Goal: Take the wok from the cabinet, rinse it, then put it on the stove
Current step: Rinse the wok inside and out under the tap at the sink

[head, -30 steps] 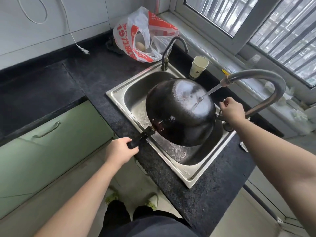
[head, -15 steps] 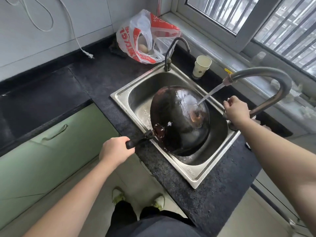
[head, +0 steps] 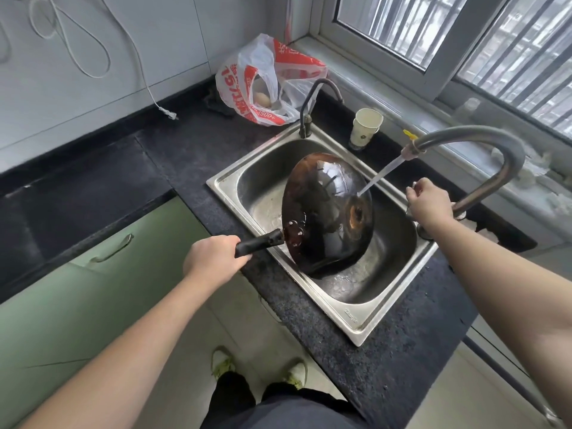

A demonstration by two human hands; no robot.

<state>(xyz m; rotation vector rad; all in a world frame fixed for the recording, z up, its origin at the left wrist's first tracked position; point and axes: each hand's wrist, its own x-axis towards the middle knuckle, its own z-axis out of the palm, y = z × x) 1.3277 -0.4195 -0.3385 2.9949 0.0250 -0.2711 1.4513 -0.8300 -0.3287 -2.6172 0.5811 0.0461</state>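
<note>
The black wok (head: 325,212) is tilted on its edge inside the steel sink (head: 356,323), its wet underside turned toward me. My left hand (head: 213,261) grips its black handle. Water streams from the big curved tap (head: 483,140) onto the wok's right side. My right hand (head: 428,201) is closed on the tap's lever at its base, so the lever itself is hidden.
A second thin tap (head: 309,103) stands at the sink's back corner. A paper cup (head: 365,126) and a red-and-white plastic bag (head: 266,82) sit behind the sink on the dark counter (head: 185,150). Green cabinet drawers (head: 102,258) lie to the left.
The wok has rolled further onto its edge, turning away from the tap, and the stream now hits its right flank. Both hands keep their hold.
</note>
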